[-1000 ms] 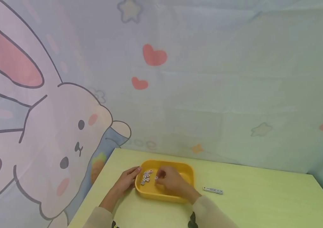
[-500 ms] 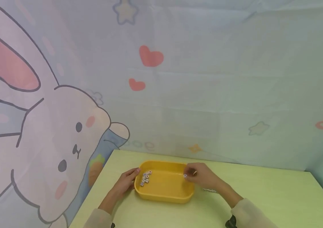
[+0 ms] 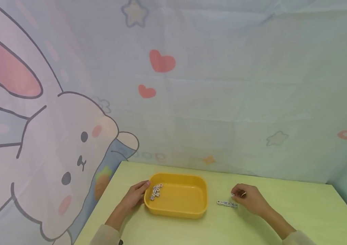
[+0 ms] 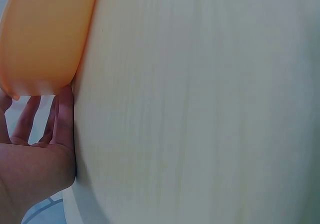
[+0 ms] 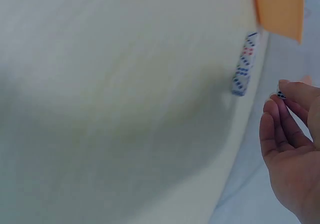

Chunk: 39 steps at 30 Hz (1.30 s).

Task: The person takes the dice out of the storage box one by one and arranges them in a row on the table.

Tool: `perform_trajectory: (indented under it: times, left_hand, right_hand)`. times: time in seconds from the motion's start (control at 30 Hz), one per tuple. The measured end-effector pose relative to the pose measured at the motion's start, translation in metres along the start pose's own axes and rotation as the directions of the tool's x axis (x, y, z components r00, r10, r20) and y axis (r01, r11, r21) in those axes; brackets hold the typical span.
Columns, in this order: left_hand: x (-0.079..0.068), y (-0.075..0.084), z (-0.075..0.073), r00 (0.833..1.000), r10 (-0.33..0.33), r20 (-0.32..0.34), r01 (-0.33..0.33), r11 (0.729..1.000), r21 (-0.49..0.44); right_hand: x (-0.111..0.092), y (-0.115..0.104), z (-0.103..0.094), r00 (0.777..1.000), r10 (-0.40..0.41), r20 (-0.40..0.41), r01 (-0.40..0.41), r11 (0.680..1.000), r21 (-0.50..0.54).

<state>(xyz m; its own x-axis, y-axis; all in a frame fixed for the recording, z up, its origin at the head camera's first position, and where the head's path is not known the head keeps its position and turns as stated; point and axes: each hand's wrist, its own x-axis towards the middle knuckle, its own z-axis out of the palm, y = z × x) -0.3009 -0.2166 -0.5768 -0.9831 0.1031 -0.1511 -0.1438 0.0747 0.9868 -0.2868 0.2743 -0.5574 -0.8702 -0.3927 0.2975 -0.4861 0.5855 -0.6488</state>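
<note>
My left hand [image 3: 134, 196] holds the left end of a yellow tray [image 3: 188, 215], a digit over its rim. In the left wrist view, fingers of the left hand [image 4: 42, 134] rest against the end wall of the tray [image 4: 47, 38]. Several white dice [image 3: 155, 192] lie bunched inside at the tray's left end. My right hand [image 3: 251, 199] pinches one die [image 3: 232, 195] between thumb and fingertips, above the right end of a row of dice [image 3: 226, 203]. In the right wrist view, the right hand [image 5: 295, 144] shows the pinched die [image 5: 281, 94] apart from the dice row [image 5: 244, 63].
The dice row stands on the pale yellow-green table [image 3: 283, 211], just right of the tray. A printed cloth backdrop [image 3: 222, 102] with a rabbit and hearts rises behind the table's back edge.
My right hand has taken a die out of the tray and carried it right, over the tray's rim, to the row. The left hand stays at the tray's left end.
</note>
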Motion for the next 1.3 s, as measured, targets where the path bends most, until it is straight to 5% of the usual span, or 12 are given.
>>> perform_trajectory:
  times: [0.43, 1.3]
  left_hand:
    - [0.001, -0.002, -0.001, 1.0, -0.01, 0.005, 0.01, 1.0, -0.005]
    - [0.0, -0.003, -0.003, 1.0, 0.002, 0.022, -0.002, 1.0, -0.011]
  right_hand:
    - [-0.036, 0.024, 0.008, 0.997, 0.079, 0.024, -0.079, 0.997, -0.025]
    - [-0.041, 0.027, 0.015, 0.996, 0.075, 0.038, -0.075, 0.997, -0.012]
